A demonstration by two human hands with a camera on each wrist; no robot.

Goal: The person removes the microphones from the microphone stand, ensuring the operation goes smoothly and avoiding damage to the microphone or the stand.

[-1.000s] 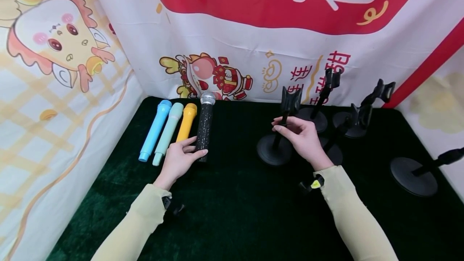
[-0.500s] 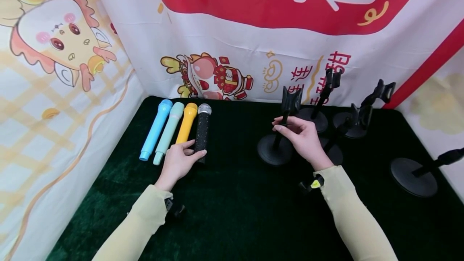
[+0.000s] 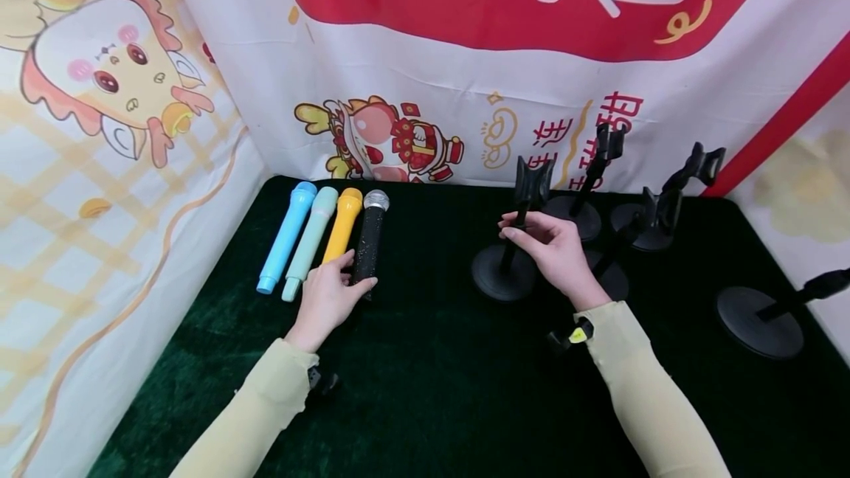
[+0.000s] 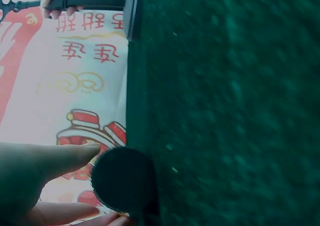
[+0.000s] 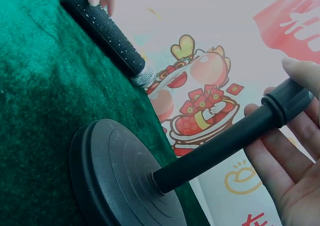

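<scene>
A black speckled microphone (image 3: 370,242) with a silver head lies on the dark green cloth, right of a yellow microphone (image 3: 342,223). My left hand (image 3: 325,305) straddles its lower end, thumb on the right side and fingers on the left. In the left wrist view the round butt of the black microphone (image 4: 125,180) shows between thumb and fingers. My right hand (image 3: 554,249) pinches the upright of a black microphone stand (image 5: 215,146), just below its clip. The round base (image 3: 505,273) of that stand rests on the cloth.
A blue microphone (image 3: 288,238) and a mint-green microphone (image 3: 311,242) lie in the row at left. Several more black stands stand at right, one base (image 3: 760,321) near the right edge. Printed cloth (image 3: 398,57) hangs behind and along the left side.
My left hand has lowered the black microphone's head from a slight tilt onto the cloth and shifted it left, closer to the yellow one. My right hand and its stand have stayed put.
</scene>
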